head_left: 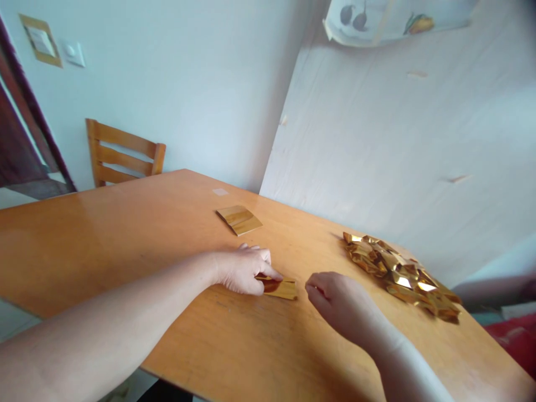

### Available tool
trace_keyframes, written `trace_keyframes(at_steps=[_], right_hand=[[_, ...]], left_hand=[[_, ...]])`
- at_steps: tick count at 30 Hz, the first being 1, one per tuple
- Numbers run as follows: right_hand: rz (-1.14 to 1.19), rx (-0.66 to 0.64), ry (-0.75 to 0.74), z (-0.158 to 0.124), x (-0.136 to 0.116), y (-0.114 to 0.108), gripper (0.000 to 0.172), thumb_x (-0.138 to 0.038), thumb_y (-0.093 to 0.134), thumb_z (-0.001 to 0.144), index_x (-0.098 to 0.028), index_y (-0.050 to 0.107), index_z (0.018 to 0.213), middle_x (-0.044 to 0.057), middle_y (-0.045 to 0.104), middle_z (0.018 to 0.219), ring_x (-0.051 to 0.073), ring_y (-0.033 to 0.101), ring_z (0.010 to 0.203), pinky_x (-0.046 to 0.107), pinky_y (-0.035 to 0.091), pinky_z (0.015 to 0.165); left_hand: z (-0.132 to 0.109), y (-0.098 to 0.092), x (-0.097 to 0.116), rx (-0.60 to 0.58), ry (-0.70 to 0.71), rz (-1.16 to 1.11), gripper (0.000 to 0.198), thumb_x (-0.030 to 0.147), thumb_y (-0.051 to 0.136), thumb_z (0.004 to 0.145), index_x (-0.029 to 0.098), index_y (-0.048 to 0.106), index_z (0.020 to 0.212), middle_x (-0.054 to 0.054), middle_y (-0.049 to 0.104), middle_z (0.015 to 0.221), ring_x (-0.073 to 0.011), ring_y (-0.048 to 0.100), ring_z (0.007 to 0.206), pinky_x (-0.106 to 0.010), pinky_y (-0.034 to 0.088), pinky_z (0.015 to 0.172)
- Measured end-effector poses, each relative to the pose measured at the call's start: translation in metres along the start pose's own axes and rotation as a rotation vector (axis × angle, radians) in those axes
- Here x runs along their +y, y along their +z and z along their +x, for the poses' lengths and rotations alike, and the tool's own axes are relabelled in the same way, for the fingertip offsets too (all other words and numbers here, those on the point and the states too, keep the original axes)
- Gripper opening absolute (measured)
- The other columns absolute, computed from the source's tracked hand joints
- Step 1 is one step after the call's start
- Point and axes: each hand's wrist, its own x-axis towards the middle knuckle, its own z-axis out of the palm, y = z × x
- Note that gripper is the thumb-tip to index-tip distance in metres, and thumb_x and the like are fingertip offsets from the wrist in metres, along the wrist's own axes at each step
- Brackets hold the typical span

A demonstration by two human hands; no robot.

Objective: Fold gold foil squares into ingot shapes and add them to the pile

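A folded strip of gold foil paper (pixel 287 288) lies on the table in front of me. My left hand (pixel 245 270) holds its left end, with the thumb at the near edge and the index finger stretched over the top, so that end is partly hidden. Just right of the strip, and apart from it, is my right hand (pixel 337 304), its fingers curled in and no object showing in them. Beyond my left hand rests a flat stack of gold foil sheets (pixel 239 219).
A heap of folded, shiny gold foil pieces (pixel 402 273) lies along the table's right side by the wall panel (pixel 377 145). Behind the wooden table (pixel 125 229) stands a wooden chair (pixel 125 153). A small pale patch (pixel 220 191) shows near the far edge.
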Motion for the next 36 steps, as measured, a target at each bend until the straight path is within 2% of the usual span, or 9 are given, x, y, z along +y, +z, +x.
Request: trace_keyframes(at_steps=[5, 11, 15, 19, 21, 24, 28, 31, 36], right_hand=[[0.170, 0.150, 0.029, 0.018, 0.001, 0.025, 0.018, -0.025, 0.051, 0.094, -0.022, 0.063, 0.081, 0.003, 0.067, 0.082, 0.017, 0.060, 0.080, 0.027, 0.036, 0.067], [0.265, 0.130, 0.082, 0.028, -0.003, 0.041, 0.015, -0.026, 0.055, 0.092, -0.022, 0.065, 0.083, 0.005, 0.065, 0.086, 0.018, 0.060, 0.082, 0.026, 0.039, 0.072], [0.283, 0.121, 0.094, 0.030, -0.001, 0.044, 0.010, -0.023, 0.057, 0.089, -0.022, 0.064, 0.082, 0.003, 0.064, 0.084, 0.017, 0.059, 0.079, 0.025, 0.039, 0.070], [0.299, 0.108, 0.099, 0.030, 0.001, 0.045, 0.010, -0.022, 0.057, 0.087, -0.022, 0.062, 0.079, 0.003, 0.063, 0.084, 0.016, 0.059, 0.077, 0.025, 0.039, 0.069], [0.298, 0.103, 0.097, 0.030, 0.001, 0.045, 0.010, -0.022, 0.057, 0.087, -0.022, 0.062, 0.079, 0.003, 0.063, 0.084, 0.016, 0.058, 0.077, 0.025, 0.039, 0.069], [0.290, 0.098, 0.096, 0.031, 0.000, 0.044, 0.010, -0.023, 0.057, 0.087, -0.021, 0.062, 0.079, 0.003, 0.063, 0.084, 0.016, 0.058, 0.078, 0.025, 0.039, 0.070], [0.281, 0.099, 0.080, 0.030, -0.002, 0.042, 0.010, -0.022, 0.056, 0.088, -0.021, 0.061, 0.079, 0.003, 0.063, 0.085, 0.017, 0.058, 0.080, 0.026, 0.039, 0.070], [0.271, 0.109, 0.082, 0.029, -0.004, 0.041, 0.010, -0.021, 0.056, 0.088, -0.021, 0.060, 0.078, 0.003, 0.062, 0.085, 0.017, 0.058, 0.080, 0.025, 0.038, 0.070], [0.271, 0.111, 0.075, 0.028, -0.006, 0.039, 0.010, -0.018, 0.056, 0.087, -0.021, 0.060, 0.078, 0.003, 0.062, 0.084, 0.017, 0.058, 0.079, 0.025, 0.038, 0.070]], left_hand=[[-0.004, -0.002, 0.006, 0.030, 0.022, -0.010, 0.029, 0.028, 0.058, 0.081, 0.040, 0.076, 0.099, -0.002, 0.057, 0.096, -0.0202, 0.052, 0.091, -0.032, 0.034, 0.081], [-0.005, -0.002, 0.006, 0.038, 0.019, 0.005, 0.026, 0.030, 0.057, 0.083, 0.039, 0.076, 0.098, -0.002, 0.056, 0.095, -0.0202, 0.051, 0.089, -0.031, 0.034, 0.080], [-0.004, -0.002, 0.004, 0.037, 0.022, 0.019, 0.034, 0.031, 0.058, 0.082, 0.042, 0.072, 0.111, -0.003, 0.057, 0.098, -0.0208, 0.051, 0.091, -0.031, 0.036, 0.081], [-0.002, -0.001, -0.001, 0.023, 0.016, -0.076, 0.028, 0.027, 0.057, 0.080, 0.034, 0.075, 0.100, -0.002, 0.060, 0.095, -0.0185, 0.055, 0.084, -0.028, 0.040, 0.075], [0.001, 0.000, -0.006, 0.025, -0.029, -0.173, 0.030, 0.022, 0.054, 0.078, 0.030, 0.073, 0.099, -0.001, 0.064, 0.097, -0.0173, 0.059, 0.082, -0.026, 0.042, 0.072], [0.007, 0.005, -0.013, 0.110, -0.200, -0.313, 0.033, 0.021, 0.046, 0.081, 0.023, 0.068, 0.107, -0.001, 0.070, 0.098, -0.0170, 0.063, 0.083, -0.026, 0.046, 0.072], [0.009, 0.009, -0.017, 0.209, -0.282, -0.217, 0.022, 0.027, 0.049, 0.083, 0.021, 0.068, 0.091, -0.002, 0.072, 0.090, -0.0181, 0.064, 0.082, -0.027, 0.046, 0.071], [0.007, 0.008, -0.015, 0.209, -0.272, -0.135, 0.013, 0.028, 0.057, 0.076, 0.022, 0.068, 0.080, -0.001, 0.069, 0.088, -0.0176, 0.062, 0.079, -0.027, 0.044, 0.068], [0.004, 0.007, -0.006, 0.192, -0.293, -0.020, 0.009, 0.024, 0.063, 0.068, 0.023, 0.066, 0.077, 0.000, 0.065, 0.089, -0.0159, 0.060, 0.076, -0.025, 0.040, 0.063]])
